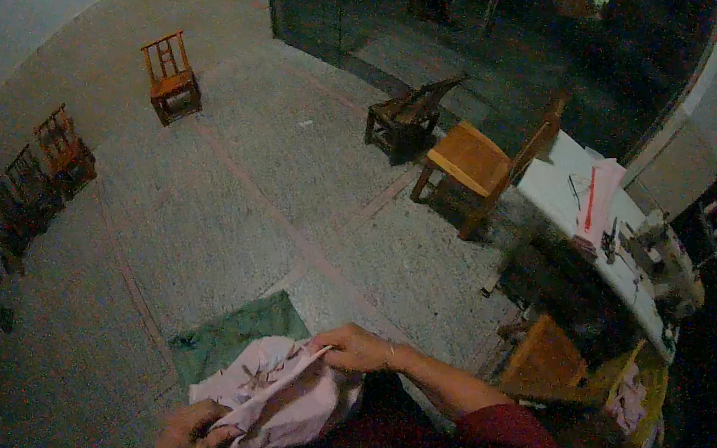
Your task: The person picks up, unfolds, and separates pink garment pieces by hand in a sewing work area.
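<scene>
A pale pink piece of cloth (294, 405), bunched and folded, is stretched between my two hands close to my body. My right hand (349, 348) pinches its upper right edge, fingers closed on the fabric. Lower down, my left hand (192, 440) grips the cloth's left side, thumb over a fold. Dark marks or a print show on part of the fabric; its kind cannot be made out. On the floor beyond it lies a green cloth or sheet (222, 333), partly hidden by the pink one.
A white table (571, 168) at the right bears pink fabric (601, 200), a red strip and a machine-like object (661, 246). Wooden chairs stand by it (470, 159), at the back left (171, 80) and far left. A yellow basket (651, 388) holding pink fabric is at right.
</scene>
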The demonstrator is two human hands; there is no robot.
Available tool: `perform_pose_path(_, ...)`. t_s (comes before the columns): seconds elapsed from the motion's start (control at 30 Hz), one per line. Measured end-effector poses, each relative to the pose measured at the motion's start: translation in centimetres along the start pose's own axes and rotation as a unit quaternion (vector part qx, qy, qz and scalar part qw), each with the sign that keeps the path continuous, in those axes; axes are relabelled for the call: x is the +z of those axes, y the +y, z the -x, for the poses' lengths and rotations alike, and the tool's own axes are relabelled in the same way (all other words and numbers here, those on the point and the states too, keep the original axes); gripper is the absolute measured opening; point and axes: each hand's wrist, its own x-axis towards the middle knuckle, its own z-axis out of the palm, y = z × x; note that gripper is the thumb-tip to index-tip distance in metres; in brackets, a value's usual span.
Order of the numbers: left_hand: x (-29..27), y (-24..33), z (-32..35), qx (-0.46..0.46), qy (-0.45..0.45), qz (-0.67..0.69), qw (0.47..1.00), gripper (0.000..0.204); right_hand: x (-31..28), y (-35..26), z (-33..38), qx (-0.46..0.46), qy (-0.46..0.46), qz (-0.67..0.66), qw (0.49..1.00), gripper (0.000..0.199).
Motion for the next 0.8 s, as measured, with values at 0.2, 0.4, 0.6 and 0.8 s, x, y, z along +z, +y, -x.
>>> perform_pose_path(0.2, 0.0, -4.6, -5.4, -0.089, -0.057, -0.094, 0.99, 0.039, -2.0, 3.5, -4.6, 0.001, 0.054, 0.064, 0.996, 0.024)
perform_pose_path(0.4, 0.5, -4.6, -4.4, 0.078, -0.011, -0.186, 0.979, 0.025, -4.1, 1.0, -1.9, -0.035, 0.108, 0.137, 0.984, 0.024)
perform_pose_path(0.6, 1.7, -0.1, -7.4, 0.002, 0.052, -0.275, 0.96, 0.024, -9.2, -3.1, 3.9, -0.061, 0.102, 0.124, 0.985, 0.024)
perform_pose_path(0.8, 1.2, 5.0, -12.6, 0.009, 0.173, -0.306, 0.936, 0.024, -11.0, -2.7, 6.0, -0.101, 0.104, 0.081, 0.986, 0.027)
